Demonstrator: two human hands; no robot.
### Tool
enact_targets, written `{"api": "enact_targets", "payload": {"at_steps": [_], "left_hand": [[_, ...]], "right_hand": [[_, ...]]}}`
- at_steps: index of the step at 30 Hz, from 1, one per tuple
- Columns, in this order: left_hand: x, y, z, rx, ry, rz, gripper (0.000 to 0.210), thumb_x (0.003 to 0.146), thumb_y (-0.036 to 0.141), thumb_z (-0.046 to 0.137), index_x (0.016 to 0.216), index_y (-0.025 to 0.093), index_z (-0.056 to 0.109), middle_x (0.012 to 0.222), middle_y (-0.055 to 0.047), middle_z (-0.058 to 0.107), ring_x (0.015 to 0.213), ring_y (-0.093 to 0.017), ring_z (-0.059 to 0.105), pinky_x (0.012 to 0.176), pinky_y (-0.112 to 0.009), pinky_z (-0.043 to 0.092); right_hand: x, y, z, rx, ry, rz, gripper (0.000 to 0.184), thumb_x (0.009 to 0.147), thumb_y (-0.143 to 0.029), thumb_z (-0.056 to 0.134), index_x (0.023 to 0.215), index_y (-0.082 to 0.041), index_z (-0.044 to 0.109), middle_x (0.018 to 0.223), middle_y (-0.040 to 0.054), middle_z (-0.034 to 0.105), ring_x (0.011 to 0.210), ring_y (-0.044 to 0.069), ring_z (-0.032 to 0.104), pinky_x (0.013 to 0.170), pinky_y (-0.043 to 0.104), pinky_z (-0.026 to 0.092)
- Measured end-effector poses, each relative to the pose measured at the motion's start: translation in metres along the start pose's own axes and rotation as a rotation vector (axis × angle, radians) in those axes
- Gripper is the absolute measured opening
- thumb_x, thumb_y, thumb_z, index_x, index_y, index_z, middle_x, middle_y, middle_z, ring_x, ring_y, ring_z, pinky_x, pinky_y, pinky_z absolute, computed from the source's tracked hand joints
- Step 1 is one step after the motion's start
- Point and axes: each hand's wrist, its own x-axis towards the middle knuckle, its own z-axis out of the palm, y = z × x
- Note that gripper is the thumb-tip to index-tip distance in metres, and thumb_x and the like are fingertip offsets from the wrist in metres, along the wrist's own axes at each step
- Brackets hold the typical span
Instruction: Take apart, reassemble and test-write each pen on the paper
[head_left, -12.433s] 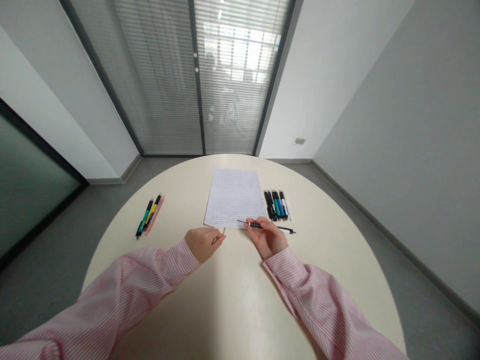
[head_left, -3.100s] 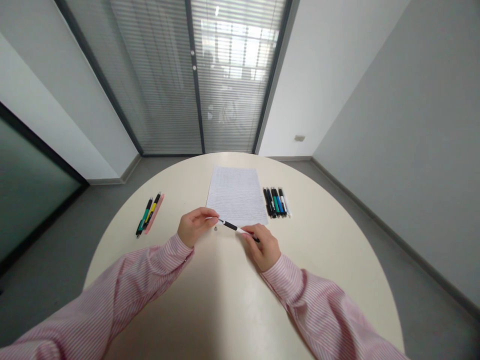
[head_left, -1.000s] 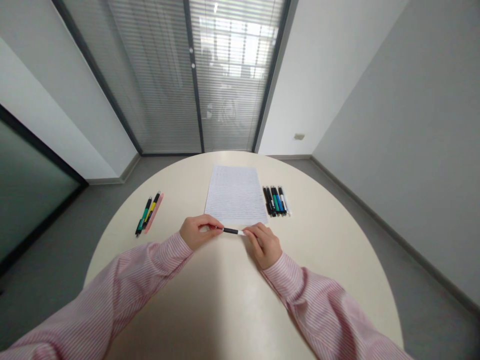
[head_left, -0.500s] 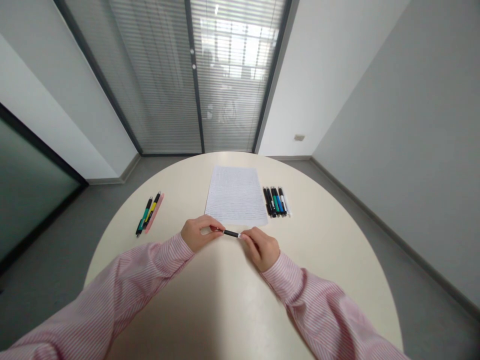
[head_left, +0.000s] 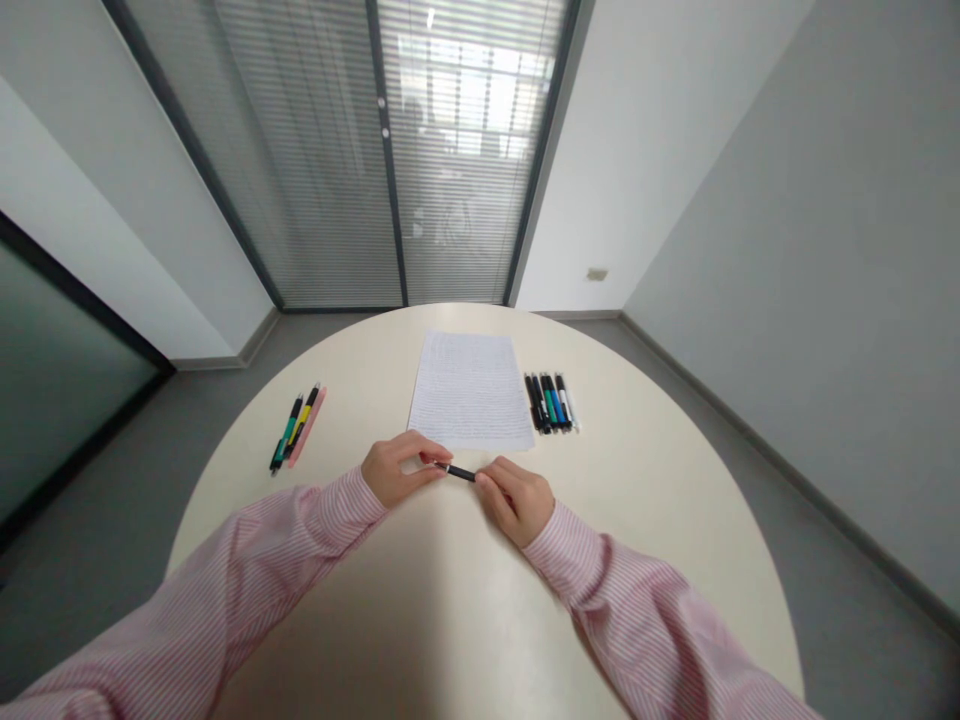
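A slim black pen (head_left: 460, 472) lies level between my two hands, just below the paper's near edge. My left hand (head_left: 392, 470) pinches its left end between thumb and fingers. Closed on the other end is my right hand (head_left: 523, 498), its fingers curled and hiding that end of the pen. Beyond both hands is a sheet of lined paper (head_left: 471, 390), covered in faint lines that look like writing.
To the right of the paper, several pens (head_left: 550, 402) form a close row, black, green, blue and white. A green and black pen (head_left: 287, 433), a yellow and black pen (head_left: 302, 420) and a pink pen (head_left: 307, 428) lie at the left of the round table (head_left: 660, 520).
The pen's right end has dipped slightly, and less of that end shows beside my right hand, which has shifted a little left. My left hand stays nearly still.
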Motion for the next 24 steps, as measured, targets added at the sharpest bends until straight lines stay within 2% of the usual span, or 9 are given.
{"api": "enact_targets", "payload": {"at_steps": [4, 7, 12, 17, 20, 24], "left_hand": [[0.0005, -0.0004, 0.0022, -0.012, -0.007, 0.051, 0.014, 0.075, 0.02, 0.066, 0.089, 0.016, 0.065, 0.078, -0.002, 0.068, 0.07, -0.011, 0.062, 0.067, -0.021, 0.051], [-0.0003, -0.0023, 0.0027, -0.013, -0.011, 0.059, 0.015, 0.076, 0.02, 0.065, 0.09, 0.017, 0.065, 0.077, -0.002, 0.068, 0.071, -0.011, 0.062, 0.067, -0.021, 0.051], [-0.0005, -0.0019, 0.0017, 0.001, -0.017, 0.06, 0.015, 0.076, 0.019, 0.065, 0.09, 0.016, 0.065, 0.078, -0.002, 0.069, 0.071, -0.011, 0.062, 0.068, -0.021, 0.051], [0.0009, -0.0004, 0.0019, 0.003, -0.03, 0.073, 0.014, 0.077, 0.02, 0.064, 0.09, 0.017, 0.065, 0.078, -0.002, 0.068, 0.071, -0.011, 0.062, 0.068, -0.022, 0.051], [0.0001, -0.0019, 0.0029, -0.003, -0.033, 0.077, 0.013, 0.077, 0.021, 0.063, 0.09, 0.017, 0.064, 0.078, -0.002, 0.068, 0.071, -0.011, 0.062, 0.068, -0.022, 0.051], [-0.0014, -0.0034, 0.0039, -0.003, -0.044, 0.071, 0.014, 0.078, 0.021, 0.062, 0.091, 0.017, 0.064, 0.081, -0.003, 0.068, 0.072, -0.011, 0.063, 0.069, -0.022, 0.052]], "right_hand": [[-0.0014, -0.0004, 0.0005, 0.025, 0.035, 0.024, 0.019, 0.085, -0.034, 0.049, 0.096, -0.019, 0.054, 0.082, 0.0032, 0.058, 0.064, 0.012, 0.053, 0.057, 0.022, 0.041], [-0.0017, 0.0, -0.0013, 0.037, -0.005, -0.002, 0.016, 0.087, -0.031, 0.045, 0.093, -0.019, 0.055, 0.082, 0.0034, 0.058, 0.062, 0.011, 0.053, 0.055, 0.021, 0.04], [-0.0017, 0.0017, 0.0015, 0.021, -0.007, -0.012, 0.02, 0.091, -0.029, 0.039, 0.093, -0.02, 0.057, 0.078, 0.003, 0.059, 0.061, 0.011, 0.054, 0.058, 0.022, 0.041], [-0.0028, 0.0033, 0.0041, 0.055, 0.004, 0.026, 0.021, 0.084, -0.033, 0.051, 0.098, -0.019, 0.052, 0.083, 0.0027, 0.059, 0.055, 0.01, 0.05, 0.052, 0.022, 0.039], [-0.0021, 0.0029, 0.0019, 0.064, -0.024, 0.016, 0.014, 0.087, -0.029, 0.046, 0.092, -0.019, 0.053, 0.08, 0.0023, 0.059, 0.056, 0.01, 0.051, 0.053, 0.021, 0.039], [-0.0009, 0.0016, 0.0023, 0.027, -0.027, -0.01, 0.022, 0.091, -0.029, 0.039, 0.087, -0.02, 0.058, 0.073, 0.0018, 0.059, 0.06, 0.011, 0.054, 0.057, 0.022, 0.04]]}}
